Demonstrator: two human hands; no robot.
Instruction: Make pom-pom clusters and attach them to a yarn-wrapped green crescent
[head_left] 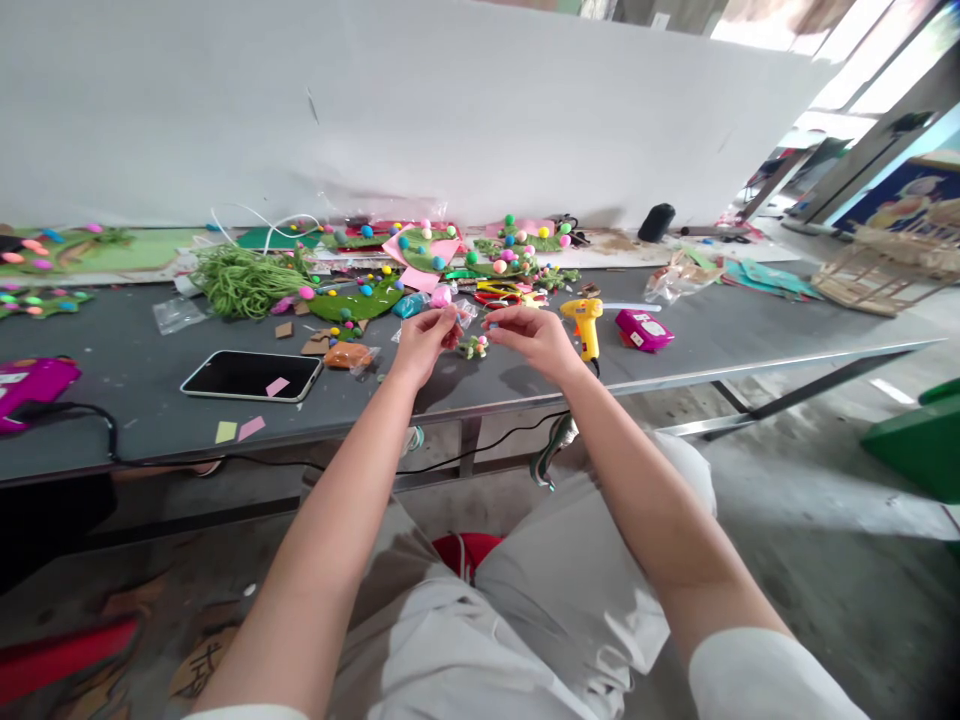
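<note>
My left hand [429,342] is closed in a pinch above the table, and what its fingertips hold is too small to make out. Facing it, my right hand [534,338] also pinches, with a tiny bluish bit at the fingertips that I cannot name. Between and just below the hands lies a small green sprig with pale and pink pom-poms [474,347]. A yellow hot glue gun [586,322] stands right of my right hand. Behind the hands are a pink pom-pom bag [441,296] and a green felt leaf dotted with pom-poms [358,300].
A phone [253,375] lies on the grey table [420,395] at left, near an orange packet [349,355] and a bundle of green stems [247,280]. Magenta boxes [645,330] sit at both sides. A black cable [480,448] hangs along the front edge.
</note>
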